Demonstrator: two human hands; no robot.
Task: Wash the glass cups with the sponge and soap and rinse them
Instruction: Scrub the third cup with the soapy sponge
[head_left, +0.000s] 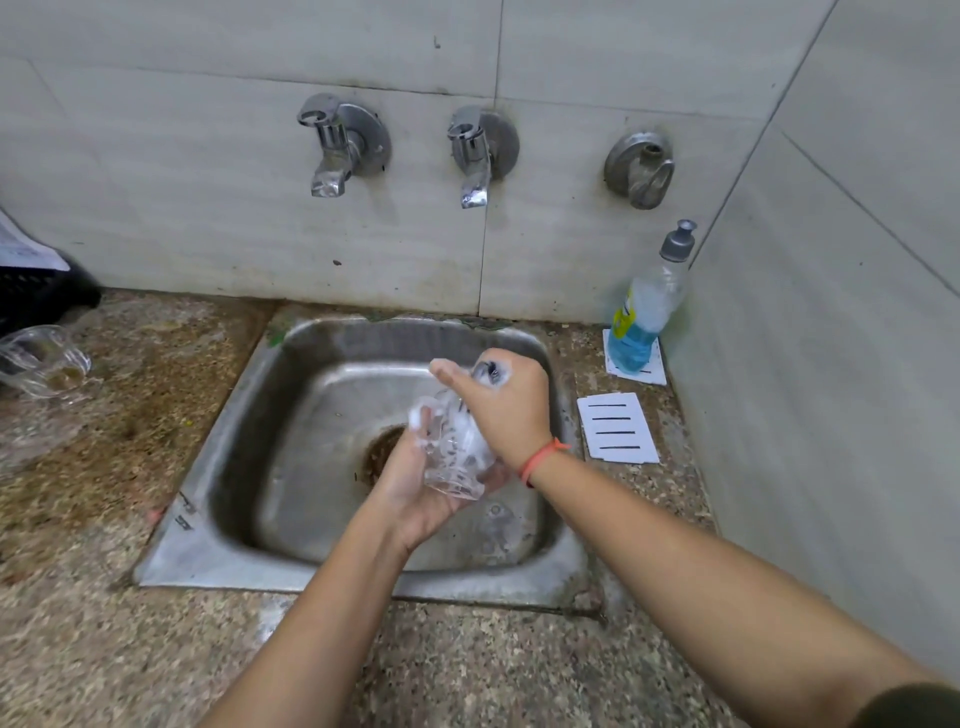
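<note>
Granite tabletop (156, 649) ringed the steel sink (291, 467). I held the work above its basin, I judged so suds would drip in. My left hand (415, 493) gripped the glass cup (454, 457) from below, long axis near upright, mouth tilted up toward my right hand (511, 410), which clenched the soapy sponge (492, 371).

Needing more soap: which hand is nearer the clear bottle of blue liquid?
Right. The right hand is left of the bottle; the left hand lies farther left, lower.
</note>
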